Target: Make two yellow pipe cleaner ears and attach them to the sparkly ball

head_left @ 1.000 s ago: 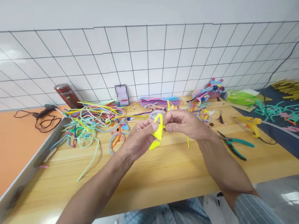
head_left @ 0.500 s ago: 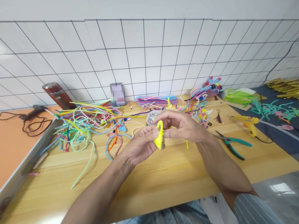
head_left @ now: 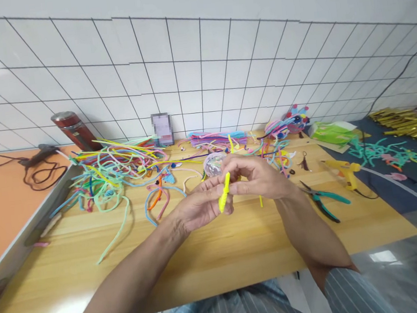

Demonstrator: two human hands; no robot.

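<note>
Between my two hands, over the middle of the wooden table, is a yellow pipe-cleaner piece (head_left: pixel 224 198), seen nearly edge-on. My left hand (head_left: pixel 200 206) pinches it from the left, thumb along its side. From the right, the thumb and fingers of my right hand (head_left: pixel 255 179) close on its upper part. A yellow strand (head_left: pixel 261 201) hangs below my right hand. Just behind the hands sits a clear round container (head_left: pixel 214 163) with small bits in it.
Tangled pipe cleaners (head_left: pixel 108 173) cover the back left, near a red thermos (head_left: pixel 74 131). At right lie teal-handled pliers (head_left: pixel 324 201) and a yellow glue gun (head_left: pixel 346 173). More pipe-cleaner bundles (head_left: pixel 216 139) line the wall.
The yellow piece has turned, so its hooked loop now looks like a narrow straight shape. Both hands keep their hold. The view has shifted slightly.
</note>
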